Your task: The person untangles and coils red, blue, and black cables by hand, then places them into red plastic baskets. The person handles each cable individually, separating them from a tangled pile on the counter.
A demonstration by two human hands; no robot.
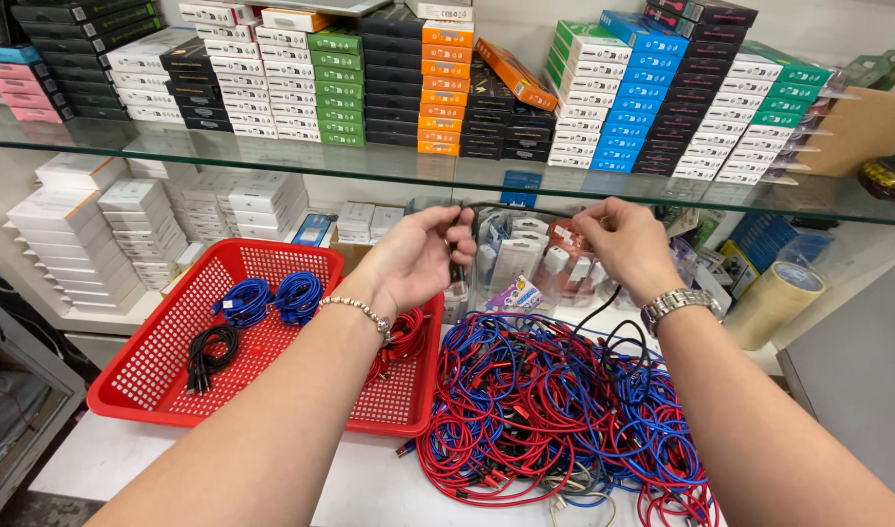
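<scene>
- My left hand (418, 256) pinches a black cable (604, 314).
- My right hand (628, 239) pinches its far stretch.
- Cable pile (555, 410) below; red basket (164, 366) beside my left hand.

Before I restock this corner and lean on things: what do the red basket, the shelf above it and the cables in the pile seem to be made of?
The red basket looks like moulded plastic: glossy, with a regular perforated grid. The shelf looks like clear glass: see-through, with a greenish edge. The red and blue cables seem braided-fabric jacketed, matte, though that is hard to confirm. The black cable between the left hand and right hand looks smoother, likely rubbery plastic.
</scene>
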